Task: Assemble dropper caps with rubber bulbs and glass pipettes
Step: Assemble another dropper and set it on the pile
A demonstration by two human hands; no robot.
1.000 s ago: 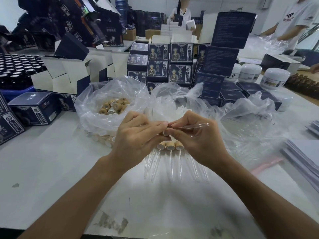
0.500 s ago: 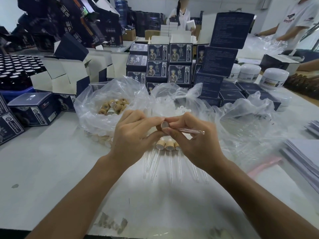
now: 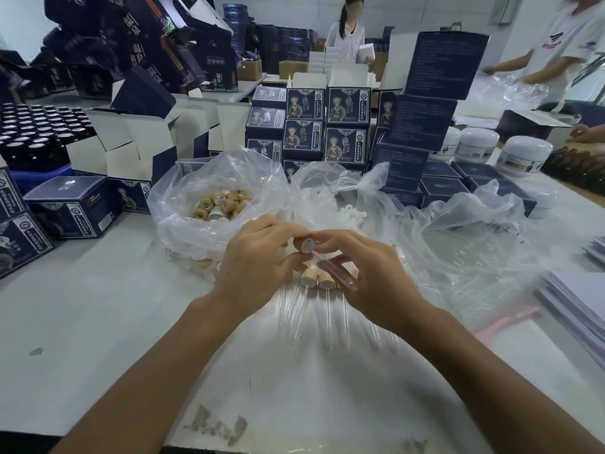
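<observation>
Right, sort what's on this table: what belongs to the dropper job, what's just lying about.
In the job:
left hand gripping a dropper cap
right hand holding a glass pipette
bag of caps
finished droppers

Lying about:
navy boxes
white jars
dark bottles
paper stack

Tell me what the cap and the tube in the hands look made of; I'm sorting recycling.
The cap looks like wood or wood-look plastic: matt tan side, with a white insert in its end. The tube looks like clear glass or plastic: see-through with faint glints. The left hand holds the cap, the right hand the tube.
</observation>
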